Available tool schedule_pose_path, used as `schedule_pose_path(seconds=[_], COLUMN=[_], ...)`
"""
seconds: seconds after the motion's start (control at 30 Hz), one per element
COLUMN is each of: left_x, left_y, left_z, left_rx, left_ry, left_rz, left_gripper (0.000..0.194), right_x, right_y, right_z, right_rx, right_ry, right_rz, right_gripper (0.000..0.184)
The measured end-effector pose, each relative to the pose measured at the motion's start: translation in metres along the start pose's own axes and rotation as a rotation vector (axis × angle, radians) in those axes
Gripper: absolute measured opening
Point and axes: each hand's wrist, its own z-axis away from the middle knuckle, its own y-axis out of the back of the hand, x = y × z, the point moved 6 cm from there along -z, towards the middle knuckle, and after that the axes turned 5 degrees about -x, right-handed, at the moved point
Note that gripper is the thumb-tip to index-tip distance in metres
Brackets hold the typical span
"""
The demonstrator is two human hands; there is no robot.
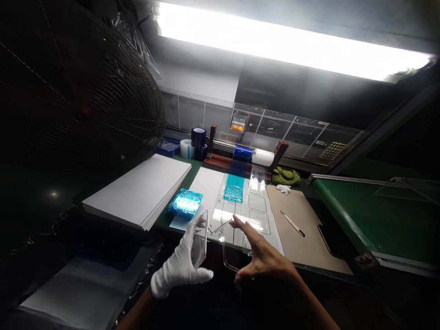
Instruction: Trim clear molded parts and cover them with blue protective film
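Clear rigid acrylic panel (205,238) tilted upright over the bench, pinched at its edge by the curled fingers of the white-gloved left hand (182,263), faces left bare; bare right hand (264,256) open, fingers spread beside the far edge, above a white sheet with rounded-rectangle outlines (257,208).

No text can be read anywhere in this view; the clear plastic sheet (202,238) shows no legible marking; the rolls of blue tape (198,136) and the white tape roll (187,149) carry no readable print; the small pale label on the dark panel (321,143) behind the bench is too small to read.
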Motion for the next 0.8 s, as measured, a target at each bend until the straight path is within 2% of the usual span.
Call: schedule_pose_path(seconds=[0.1, 0.17, 0.27, 0.33, 0.4, 0.47, 0.53, 0.63, 0.67, 0.73, 0.8], left_x=[-0.005, -0.003, 0.012, 0.026, 0.034, 0.031, 0.019, -0.001, -0.005, -0.011, -0.013], left_y=[0.019, 0.03, 0.033, 0.032, 0.031, 0.033, 0.03, 0.011, 0.003, -0.01, -0.019], left_z=[-0.005, -0.015, -0.037, -0.05, -0.056, -0.051, -0.039, -0.023, -0.02, -0.022, -0.032], left_rx=[-0.163, -0.276, -0.428, -0.453, -0.427, -0.37, -0.311, -0.261, -0.233, -0.213, -0.247], left_ry=[0.013, 0.046, 0.076, 0.074, 0.047, 0.032, 0.03, -0.001, -0.014, -0.018, -0.011], left_rz=[-0.135, -0.4, -0.859, -1.101, -1.17, -1.022, -0.701, -0.119, 0.01, 0.097, -0.073], left_gripper=[0.12, 0.116, 0.116, 0.104, 0.096, 0.104, 0.117, 0.125, 0.127, 0.126, 0.123], right_x=[-0.003, -0.015, -0.045, -0.059, -0.059, -0.044, -0.019, 0.018, 0.027, 0.038, 0.038], right_y=[0.015, 0.027, 0.037, 0.041, 0.043, 0.043, 0.038, 0.017, 0.01, 0.003, 0.006], right_z=[0.007, 0.005, -0.008, -0.016, -0.019, -0.014, -0.005, 0.006, 0.009, 0.012, 0.013], right_rx=[-0.018, -0.026, 0.008, 0.035, 0.045, 0.047, 0.032, -0.028, -0.045, -0.05, -0.029], right_ry=[-0.024, -0.018, 0.02, 0.043, 0.048, 0.036, 0.032, 0.045, 0.044, 0.021, -0.02], right_rz=[0.182, 0.36, 0.631, 0.748, 0.761, 0.66, 0.452, 0.089, 0.01, -0.021, 0.102], right_gripper=[0.127, 0.128, 0.127, 0.125, 0.126, 0.127, 0.127, 0.128, 0.128, 0.129, 0.129])
